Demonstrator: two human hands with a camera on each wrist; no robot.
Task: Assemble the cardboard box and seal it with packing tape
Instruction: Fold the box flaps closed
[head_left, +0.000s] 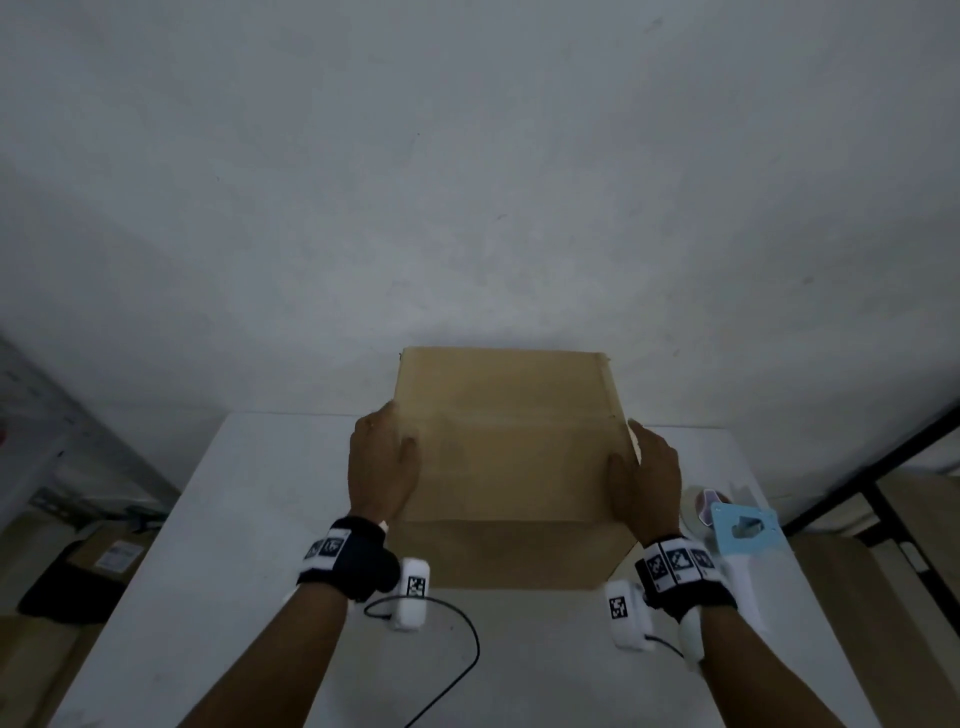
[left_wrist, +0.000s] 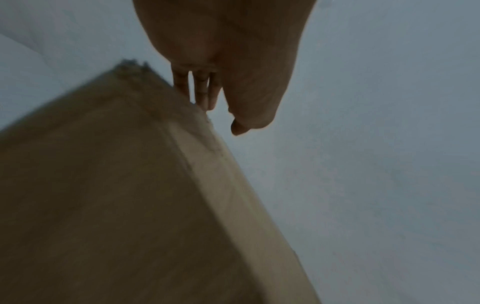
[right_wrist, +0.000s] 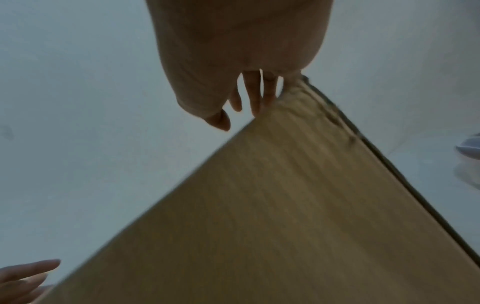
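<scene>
A brown cardboard box (head_left: 504, 457) stands on the white table (head_left: 234, 519), still fairly flat, its lower part in shadow. My left hand (head_left: 382, 467) lies against its left edge and my right hand (head_left: 647, 475) against its right edge, thumbs toward the front face. In the left wrist view the left hand's fingers (left_wrist: 201, 90) run straight along the cardboard box (left_wrist: 116, 195) edge, thumb apart. The right wrist view shows the right hand's fingers (right_wrist: 255, 92) straight at the corner of the cardboard box (right_wrist: 272, 205). A packing tape roll (head_left: 705, 506) lies to the right.
A light blue dispenser plate (head_left: 745, 527) with a white handle sits by the tape near the table's right edge. A black cable (head_left: 462, 629) loops on the table in front of me. A grey wall rises close behind the table. Boxes and a dark bag lie on the floor at left.
</scene>
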